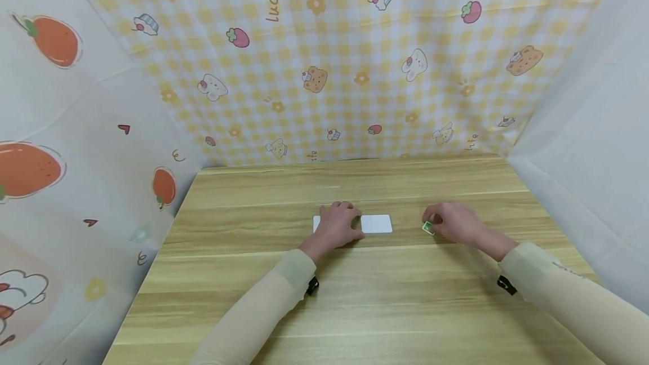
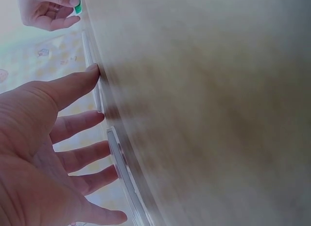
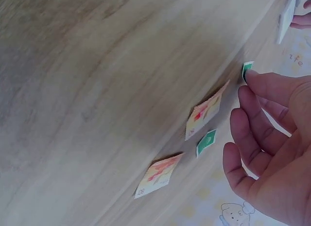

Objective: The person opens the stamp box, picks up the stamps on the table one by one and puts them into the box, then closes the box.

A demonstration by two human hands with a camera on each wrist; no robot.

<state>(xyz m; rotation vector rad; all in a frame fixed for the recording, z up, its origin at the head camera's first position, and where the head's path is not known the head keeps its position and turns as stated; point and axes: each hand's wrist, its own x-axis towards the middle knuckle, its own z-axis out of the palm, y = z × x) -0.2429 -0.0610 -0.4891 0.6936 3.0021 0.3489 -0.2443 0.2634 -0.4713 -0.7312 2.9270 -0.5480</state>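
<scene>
Evidently the right hand (image 1: 453,224) has its thumb and bent forefinger pinched on one corner of a small green stamp (image 1: 428,228), which juts out beyond the fingertips toward the left hand (image 1: 337,224); whether its lower edge touches the worktop (image 1: 385,297) I cannot tell. The left fingers are spread and loose, thumb and forefinger at the near end of a white slab (image 1: 376,224), the others over a second slab (image 1: 316,222) that the head view mostly hides.

Only the left wrist view shows the slabs edge-on, as thin pieces with a gap between them. Only the right wrist view reveals, beside the right hand, two orange-printed stamps (image 3: 206,114) (image 3: 158,175) with another green stamp (image 3: 206,143) lying between them. Behind the worktop, the head view takes in a yellow checked cloth (image 1: 355,100).
</scene>
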